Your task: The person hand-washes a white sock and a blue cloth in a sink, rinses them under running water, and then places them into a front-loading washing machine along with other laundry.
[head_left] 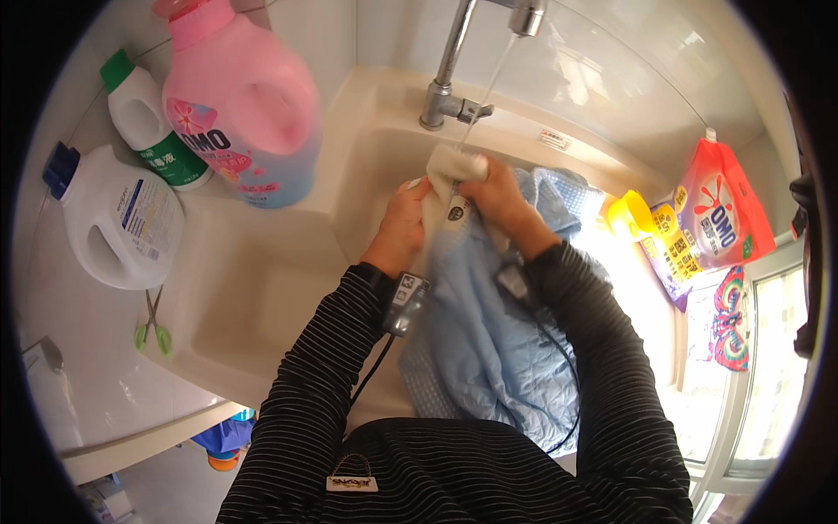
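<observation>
Both of my hands grip a wet-looking cream cloth [451, 164] beneath the tap. My left hand [401, 225] is closed around its left side, and my right hand [506, 203] closes on the other side, slightly blurred. A thin stream of water [491, 87] falls from the metal tap [449, 65] onto or just behind the cloth. Whether the cloth is a sock or a small towel, I cannot tell. Under my hands and forearms, a large light-blue quilted fabric [497, 323] lies bunched over the right part of the beige sink [253, 240].
At left stand a pink detergent jug [236, 96], a green-capped white bottle [140, 113] and a blue-capped white jug [113, 214]. Green-handled scissors [154, 327] lie on the left edge. A red detergent pouch [733, 205] and a yellow-capped container [642, 217] are at right. Small devices with cables sit at my wrists.
</observation>
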Motion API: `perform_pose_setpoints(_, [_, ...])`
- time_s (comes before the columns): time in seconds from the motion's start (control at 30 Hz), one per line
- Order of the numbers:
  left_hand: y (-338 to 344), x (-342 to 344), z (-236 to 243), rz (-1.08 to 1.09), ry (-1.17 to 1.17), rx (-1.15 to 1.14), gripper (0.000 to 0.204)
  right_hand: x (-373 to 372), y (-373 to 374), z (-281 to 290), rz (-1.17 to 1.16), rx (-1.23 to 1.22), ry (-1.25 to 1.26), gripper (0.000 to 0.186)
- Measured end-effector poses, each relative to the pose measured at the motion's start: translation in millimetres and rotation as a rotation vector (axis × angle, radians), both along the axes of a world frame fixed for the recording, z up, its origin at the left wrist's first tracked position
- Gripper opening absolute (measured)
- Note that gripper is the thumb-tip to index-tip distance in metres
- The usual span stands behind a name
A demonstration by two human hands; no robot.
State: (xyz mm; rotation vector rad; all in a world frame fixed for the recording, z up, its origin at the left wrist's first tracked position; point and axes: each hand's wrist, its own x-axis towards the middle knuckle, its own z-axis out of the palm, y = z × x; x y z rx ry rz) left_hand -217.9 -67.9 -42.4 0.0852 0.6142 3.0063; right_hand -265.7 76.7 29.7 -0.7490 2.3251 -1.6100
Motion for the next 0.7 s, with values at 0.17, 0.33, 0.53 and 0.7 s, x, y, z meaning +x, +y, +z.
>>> perform_pose_setpoints(0.17, [19.2,-3.3,16.3,0.322,-0.180,-0.233,0.022,8.9,-28.2,-36.3,0.033,0.124,0.614,0.030])
perform_pose_setpoints(0.33, [34.0,-7.3,43.9,0.200,-0.233,-0.176,0.025,-23.4,-31.2,-16.5,-0.280,0.020,-0.035,0.032])
perform_pose_setpoints(0.53, [28.0,-4.2,41.4,0.312,-0.257,-0.344,0.024,0.1,-27.2,-12.0,-0.064,0.244,0.417,0.039])
perform_pose_setpoints(0.7, [30.8,-6.6,38.9,0.210,-0.125,-0.225,0.020,-9.3,-26.0,-15.7,-0.210,0.292,0.316,0.039])
